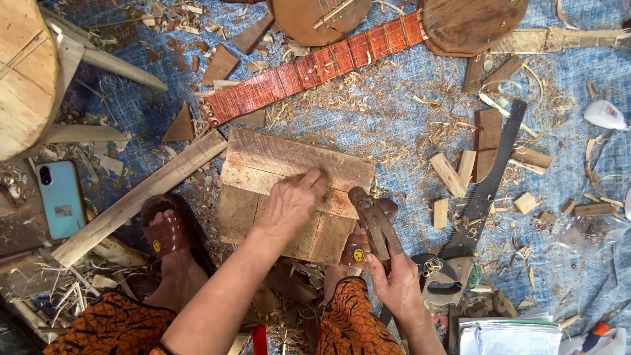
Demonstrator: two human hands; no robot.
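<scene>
Hands at work, left to right: your left hand [292, 200] pinches something small, likely a nail, against the rough wooden board [289, 190] lying on the blue mat [388, 131] between your sandalled feet, while your right hand [394, 286] grips the hammer [374, 223] just beside it. Keep the fingertips low and steady, and tap lightly first.

There were two bare hands, the left hand [289, 204] and the right hand [394, 286]. Two brown sandals [167, 230] showed. One pale blue phone [60, 198], one dark-bladed handsaw [483, 190], one red-brown fretted neck [309, 69] and one white glue bottle [605, 114] lay there.
</scene>
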